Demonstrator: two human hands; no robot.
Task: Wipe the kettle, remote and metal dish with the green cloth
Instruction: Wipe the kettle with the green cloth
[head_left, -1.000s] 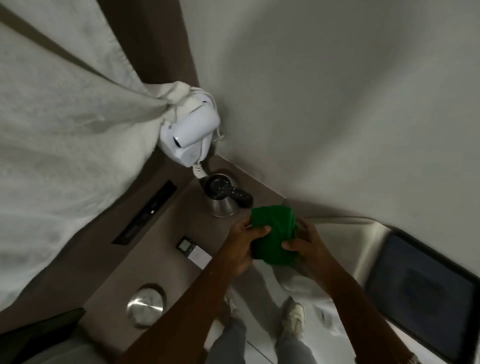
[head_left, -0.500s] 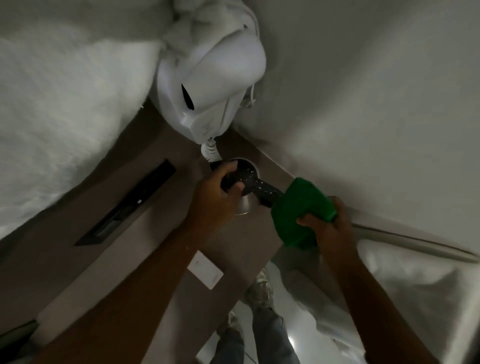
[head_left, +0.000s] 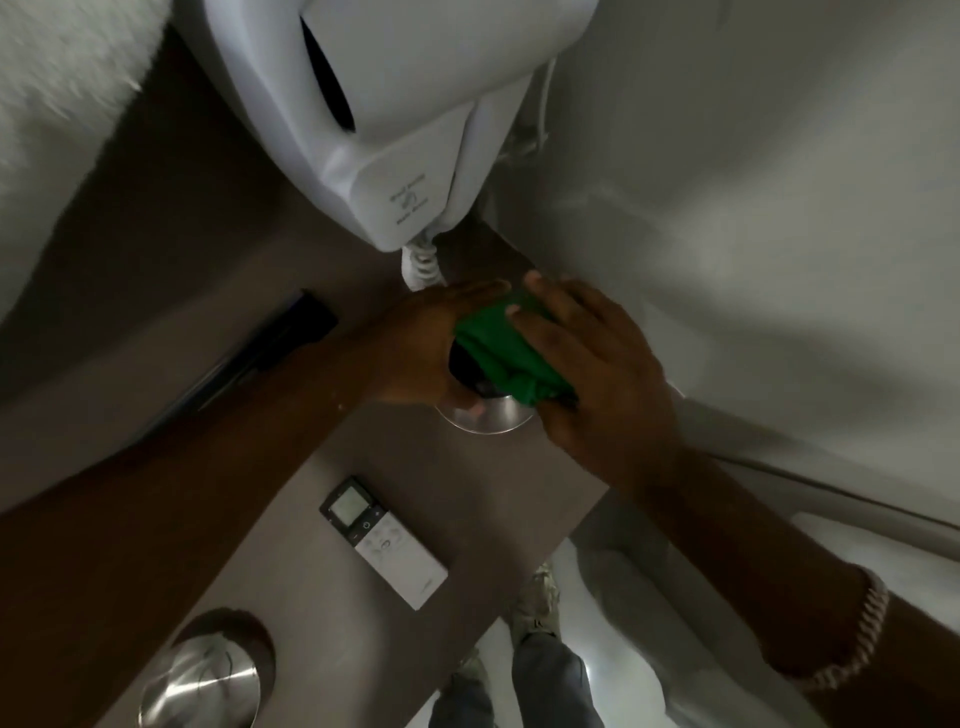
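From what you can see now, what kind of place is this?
Probably a hotel room: a wall-mounted hair dryer hangs over a counter that holds a kettle, a remote and a metal dish.

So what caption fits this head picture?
Right hand presses green cloth onto kettle; left hand steadies it.

Both bare forearms reach forward and meet, the left hand (head_left: 415, 353) curled with its fingers (head_left: 462, 400) wrapped downward, seemingly gripping, while the right hand (head_left: 592, 374) lies palm-down, fingers (head_left: 540, 322) spread and pressed flat, a chain bracelet (head_left: 862, 629) on its wrist.
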